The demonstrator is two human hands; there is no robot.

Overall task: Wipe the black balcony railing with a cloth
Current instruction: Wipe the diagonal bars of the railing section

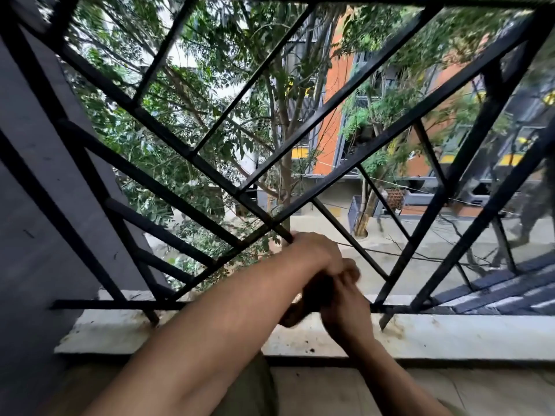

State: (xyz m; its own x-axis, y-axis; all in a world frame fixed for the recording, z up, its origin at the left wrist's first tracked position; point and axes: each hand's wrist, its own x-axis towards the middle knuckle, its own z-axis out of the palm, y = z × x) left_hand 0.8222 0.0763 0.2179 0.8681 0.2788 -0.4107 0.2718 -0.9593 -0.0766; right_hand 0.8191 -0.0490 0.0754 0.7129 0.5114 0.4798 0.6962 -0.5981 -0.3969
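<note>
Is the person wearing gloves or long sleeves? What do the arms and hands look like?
No gloves and no long sleeves: both forearms are bare. The left grip and the right grip are bare hands. I see no watch or bracelet; rings are too blurred to tell.

No readable text, labels, brands, numbers or signs anywhere in view.

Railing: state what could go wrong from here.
1. The cloth is bunched between the left hand and right hand at the railing's open gaps above a street; a slipped grip could drop it through.
2. Its tail hangs toward the gritty ledge and may smear dirt onto the bars.
</note>
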